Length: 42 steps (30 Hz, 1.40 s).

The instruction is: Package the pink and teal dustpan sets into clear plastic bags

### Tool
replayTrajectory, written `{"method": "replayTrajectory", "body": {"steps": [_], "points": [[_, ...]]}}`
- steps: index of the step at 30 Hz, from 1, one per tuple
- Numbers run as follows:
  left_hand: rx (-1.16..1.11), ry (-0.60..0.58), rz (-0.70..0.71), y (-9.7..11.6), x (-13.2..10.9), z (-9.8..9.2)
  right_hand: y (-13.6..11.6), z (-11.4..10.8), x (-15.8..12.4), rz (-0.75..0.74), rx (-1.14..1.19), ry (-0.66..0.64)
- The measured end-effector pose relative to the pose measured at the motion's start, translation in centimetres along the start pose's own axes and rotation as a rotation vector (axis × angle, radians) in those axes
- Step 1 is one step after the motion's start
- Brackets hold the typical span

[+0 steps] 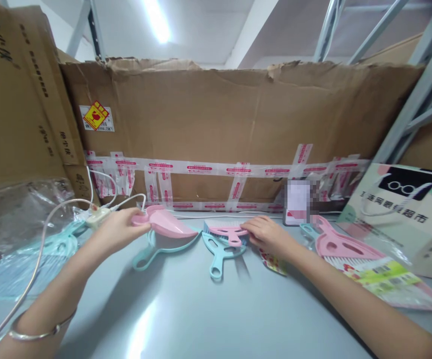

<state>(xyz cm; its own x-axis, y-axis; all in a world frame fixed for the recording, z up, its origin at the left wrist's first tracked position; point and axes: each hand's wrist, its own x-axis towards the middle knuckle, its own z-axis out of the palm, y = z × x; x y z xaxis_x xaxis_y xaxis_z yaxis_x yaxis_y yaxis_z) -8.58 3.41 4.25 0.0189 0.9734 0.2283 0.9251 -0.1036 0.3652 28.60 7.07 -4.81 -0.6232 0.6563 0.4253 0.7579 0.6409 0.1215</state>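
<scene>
My left hand (120, 227) is closed on the handle of a small pink dustpan (169, 223), which is tilted over a light blue dustpan (178, 246) on the table. Toward the middle, the fingertips of my right hand (268, 235) pinch the right end of a small pink hand brush (231, 231). Beneath and in front of that brush lies a light blue hand brush (217, 257), its handle pointing toward me. Under my right hand is a colourful printed card (274, 263), partly covered.
Wrapped light blue dustpan sets (57, 244) lie at left beside a power strip (98, 217) and cables. At right are a pink brush and dustpan set (345, 247), a phone-like device (296, 202) and a paper bag (406, 214). A cardboard wall (208, 119) closes the back.
</scene>
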Motion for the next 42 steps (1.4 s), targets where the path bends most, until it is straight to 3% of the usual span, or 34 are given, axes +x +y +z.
{"method": "replayTrajectory", "body": {"steps": [5, 8, 11, 14, 18, 22, 27, 35, 37, 39, 42], "points": [[-0.183, 0.218, -0.109, 0.6, 0.2, -0.2, -0.1, -0.3, 0.3, 0.043, 0.204, 0.243], [-0.36, 0.303, -0.056, 0.3, 0.3, 0.0, -1.3, -2.1, 1.2, 0.222, 0.417, 0.397], [-0.547, 0.276, 0.006, 0.5, 0.1, 0.4, -2.8, -5.1, 2.8, 0.405, 0.477, 0.646], [-0.76, 0.22, 0.086, 1.5, -0.2, 1.5, -4.8, -7.6, 4.7, 0.29, 0.348, 0.821], [-0.954, 0.124, 0.15, 3.0, -0.8, 3.6, -8.0, -7.5, 6.4, 0.0, 0.171, 0.728], [-1.081, 0.058, 0.159, 3.5, -1.2, 5.5, -10.2, -5.3, 6.7, -0.1, 0.045, 0.577], [-1.156, 0.049, 0.11, 3.3, -1.4, 6.6, -10.1, -4.7, 6.4, -0.184, 0.191, 0.367], [-1.283, 0.032, 0.116, 3.1, -1.5, 7.2, -11.0, -5.2, 6.3, -0.16, 0.497, 0.161], [-1.318, 0.001, 0.124, 3.0, -1.4, 7.3, -11.1, -5.6, 6.4, -0.141, 0.555, 0.171], [-1.367, -0.034, 0.131, 3.0, -1.4, 7.4, -10.3, -6.1, 6.5, -0.047, 0.57, 0.279], [-1.431, -0.062, 0.137, 2.9, -1.3, 7.4, -7.6, -6.3, 6.8, 0.298, 0.555, 0.574]]}}
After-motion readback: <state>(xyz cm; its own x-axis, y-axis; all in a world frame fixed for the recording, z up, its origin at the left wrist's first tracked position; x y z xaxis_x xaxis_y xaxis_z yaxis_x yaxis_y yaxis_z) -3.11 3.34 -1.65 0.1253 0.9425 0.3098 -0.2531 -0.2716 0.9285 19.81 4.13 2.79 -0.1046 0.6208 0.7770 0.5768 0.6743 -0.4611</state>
